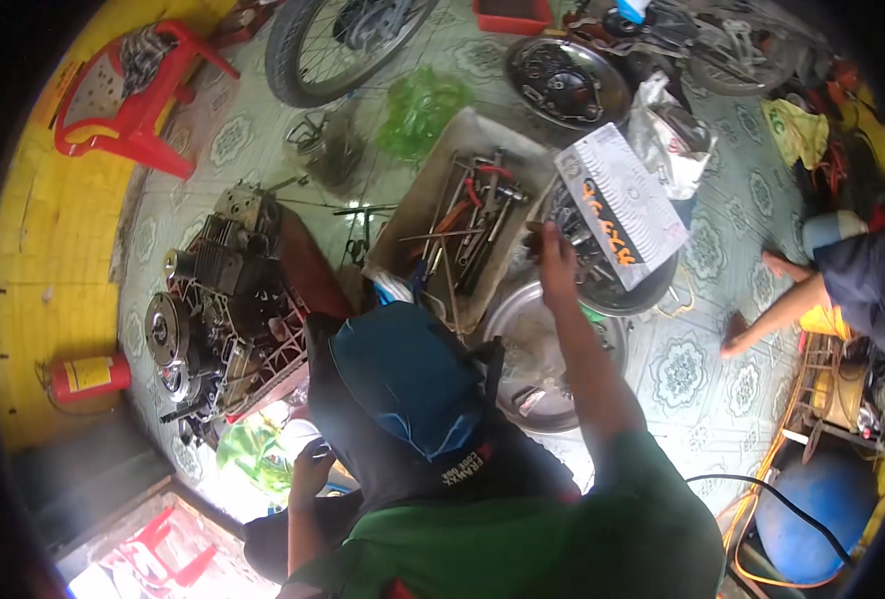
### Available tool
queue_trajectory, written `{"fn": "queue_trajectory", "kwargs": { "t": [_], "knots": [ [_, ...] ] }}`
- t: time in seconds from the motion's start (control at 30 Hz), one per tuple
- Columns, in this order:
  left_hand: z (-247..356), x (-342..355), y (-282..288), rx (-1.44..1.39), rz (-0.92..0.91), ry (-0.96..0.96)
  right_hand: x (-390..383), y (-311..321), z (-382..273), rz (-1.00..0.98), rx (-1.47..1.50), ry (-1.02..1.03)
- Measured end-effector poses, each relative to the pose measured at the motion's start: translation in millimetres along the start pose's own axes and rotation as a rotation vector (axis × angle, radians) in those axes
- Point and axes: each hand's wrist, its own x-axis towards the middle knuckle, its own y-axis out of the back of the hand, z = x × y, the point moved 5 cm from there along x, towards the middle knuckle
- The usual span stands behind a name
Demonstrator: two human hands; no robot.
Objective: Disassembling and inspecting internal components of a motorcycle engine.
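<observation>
**Two hands at work amid engine parts on a patterned shop floor**

A person in a green shirt (562,539) stretches the right hand (556,258) out over the gap between a grey tool tray (433,175) and a metal basin (652,297) of dark machine parts. The fingers are partly lost against the dark parts; whether they grip anything cannot be told. A flat white package (622,200) with an orange-and-black panel lies across the basin, just beside that hand. Wrenches and red-handled tools fill the tray.

The left hand (310,471) is bent low near a green plastic bag (248,454); its grip, too, cannot be made out. Blue and dark fabric (408,369) occupies the space between the two arms.

At left, a partly stripped engine (228,265) sits beside a red crate (288,374). Under the right forearm, a second basin (545,413) holds a clear plastic bag (530,344). A wheel (298,75) stands at the top, and a red chair (143,120) at upper left. At far right, another person's bare leg (787,314) shows.
</observation>
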Motion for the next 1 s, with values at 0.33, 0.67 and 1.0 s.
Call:
{"fn": "queue_trajectory", "kwargs": {
  "t": [0.33, 0.67, 1.0],
  "knots": [
    [71.6, 7.8, 27.8, 0.193, 0.163, -0.417, -53.8, 107.2, 35.6, 0.250, -1.162, 0.276],
    [293.5, -104.4, 113.4, 0.254, 0.303, -0.905, -21.9, -95.8, -181.2, -0.207, -0.696, 0.825],
    [180.5, -46.4, 49.2, 0.400, 0.183, -0.666, -234.6, -331.5, -324.4, -1.396, -0.578, 1.833]
  ]
}}
